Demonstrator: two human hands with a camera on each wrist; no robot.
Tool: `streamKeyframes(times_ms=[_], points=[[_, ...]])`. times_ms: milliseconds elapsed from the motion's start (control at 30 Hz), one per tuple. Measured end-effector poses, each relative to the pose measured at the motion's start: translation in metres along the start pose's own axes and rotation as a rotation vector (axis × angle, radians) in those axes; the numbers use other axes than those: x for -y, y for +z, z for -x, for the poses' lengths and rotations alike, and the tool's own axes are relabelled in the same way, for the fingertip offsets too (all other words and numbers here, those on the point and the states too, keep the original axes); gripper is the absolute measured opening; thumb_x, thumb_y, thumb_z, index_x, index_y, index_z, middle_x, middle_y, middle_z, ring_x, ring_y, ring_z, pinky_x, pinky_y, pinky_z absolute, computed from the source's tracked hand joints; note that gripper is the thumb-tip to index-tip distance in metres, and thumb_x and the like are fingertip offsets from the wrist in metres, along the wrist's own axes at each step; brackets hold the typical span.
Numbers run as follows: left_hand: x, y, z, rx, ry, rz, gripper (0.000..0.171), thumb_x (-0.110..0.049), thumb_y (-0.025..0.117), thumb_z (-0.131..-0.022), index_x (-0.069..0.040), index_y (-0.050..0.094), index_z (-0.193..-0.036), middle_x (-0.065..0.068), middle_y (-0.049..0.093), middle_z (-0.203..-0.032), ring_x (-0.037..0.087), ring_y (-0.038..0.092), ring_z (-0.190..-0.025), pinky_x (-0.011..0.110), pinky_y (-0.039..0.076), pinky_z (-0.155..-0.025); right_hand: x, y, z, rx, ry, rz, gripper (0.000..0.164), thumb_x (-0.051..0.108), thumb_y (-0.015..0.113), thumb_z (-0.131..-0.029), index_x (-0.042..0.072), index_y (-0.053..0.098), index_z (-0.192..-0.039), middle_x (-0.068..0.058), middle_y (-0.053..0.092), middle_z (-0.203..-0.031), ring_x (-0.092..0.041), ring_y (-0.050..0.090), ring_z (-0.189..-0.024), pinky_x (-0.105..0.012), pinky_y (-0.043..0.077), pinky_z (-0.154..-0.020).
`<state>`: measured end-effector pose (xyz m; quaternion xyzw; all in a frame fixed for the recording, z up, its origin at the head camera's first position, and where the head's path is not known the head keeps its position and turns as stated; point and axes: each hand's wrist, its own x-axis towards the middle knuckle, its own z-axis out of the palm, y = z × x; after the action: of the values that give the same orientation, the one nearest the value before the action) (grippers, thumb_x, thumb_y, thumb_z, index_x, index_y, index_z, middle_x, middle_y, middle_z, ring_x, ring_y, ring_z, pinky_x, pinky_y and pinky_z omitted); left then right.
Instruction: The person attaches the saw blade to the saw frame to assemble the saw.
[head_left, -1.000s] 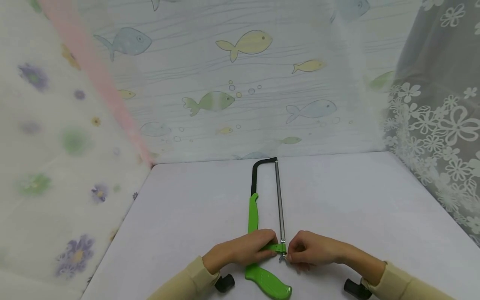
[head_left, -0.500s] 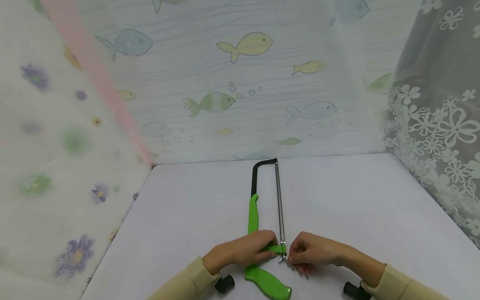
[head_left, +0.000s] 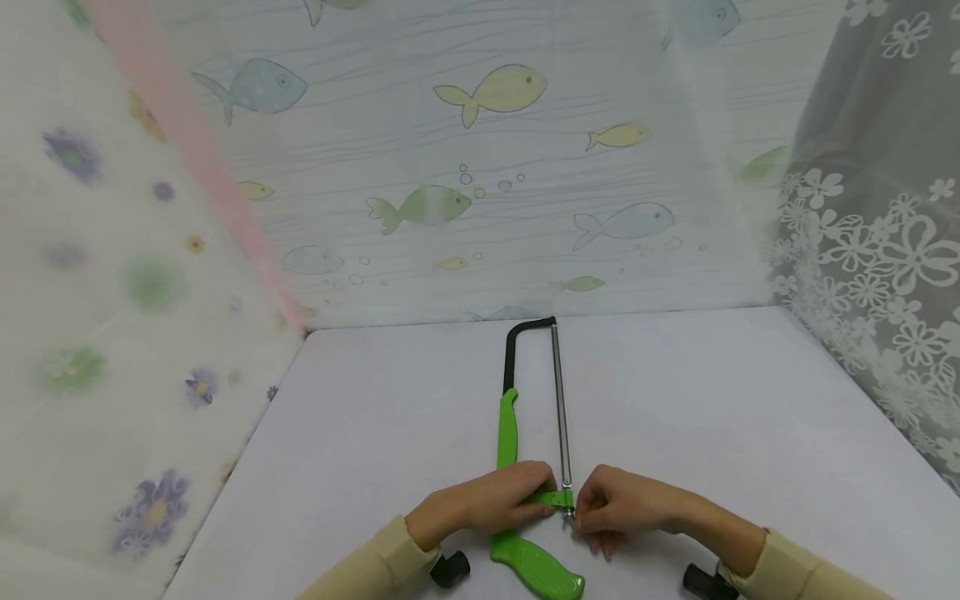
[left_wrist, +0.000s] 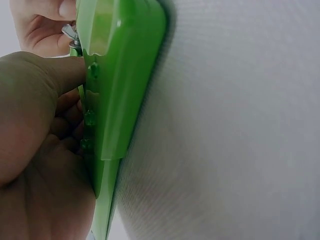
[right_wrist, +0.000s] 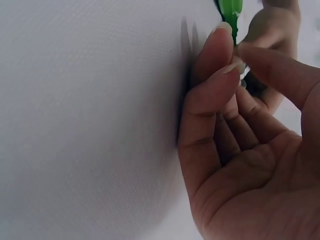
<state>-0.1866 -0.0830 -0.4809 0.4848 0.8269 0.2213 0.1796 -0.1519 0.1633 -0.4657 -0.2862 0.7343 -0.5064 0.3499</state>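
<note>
A hacksaw [head_left: 507, 433] with a green handle and a black front bow lies on the table, its blade [head_left: 561, 408] to the right and the bow pointing away. My left hand [head_left: 498, 500] grips the green crosspiece near the handle, thumb on the near side and fingers beyond it. At the blade's near end sits a metal wing nut [head_left: 567, 518], its wing also showing in the left wrist view. My right hand [head_left: 633, 502] pinches at this wing nut with curled fingers and thumb. In the right wrist view, the fingertips [right_wrist: 218, 47] largely hide it.
The white tabletop [head_left: 712, 400] runs back to a fish-print curtain [head_left: 487, 167]. A flowered cloth [head_left: 112, 333] hangs at left, and a grey lace curtain [head_left: 892, 208] at right. Black cylindrical pieces [head_left: 450, 569] stick out by both sleeves.
The right fingers have shifted slightly around the wing nut, and its wings now show at a different angle. The left hand and the hacksaw stay in place.
</note>
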Motion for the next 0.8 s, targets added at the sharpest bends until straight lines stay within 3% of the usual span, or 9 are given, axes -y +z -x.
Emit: streamKeyframes(times_ms=[367,800], points=[[0.002,0.001,0.002,0.000,-0.004,-0.002,0.009,-0.023,0.056,-0.107,-0.016,0.056,-0.113,-0.013,0.053,-0.102,0.000,0.048,-0.092,0.016,0.042,-0.083,0.009,0.010,-0.005,-0.107,0.146,-0.023,0.044,0.033,0.070,-0.097,-0.003,0.071,-0.071,-0.003,0.066,-0.060,-0.009,0.059,-0.047,-0.021,0.041,-0.045],[0.001,0.001,0.002,-0.006,-0.001,0.003,0.009,-0.023,0.056,-0.107,-0.016,0.056,-0.113,-0.013,0.052,-0.100,0.000,0.047,-0.091,0.016,0.042,-0.081,0.008,0.013,-0.006,-0.150,0.164,-0.019,0.041,0.027,0.069,-0.097,-0.004,0.071,-0.070,-0.012,0.068,-0.061,-0.009,0.059,-0.046,-0.020,0.040,-0.042]])
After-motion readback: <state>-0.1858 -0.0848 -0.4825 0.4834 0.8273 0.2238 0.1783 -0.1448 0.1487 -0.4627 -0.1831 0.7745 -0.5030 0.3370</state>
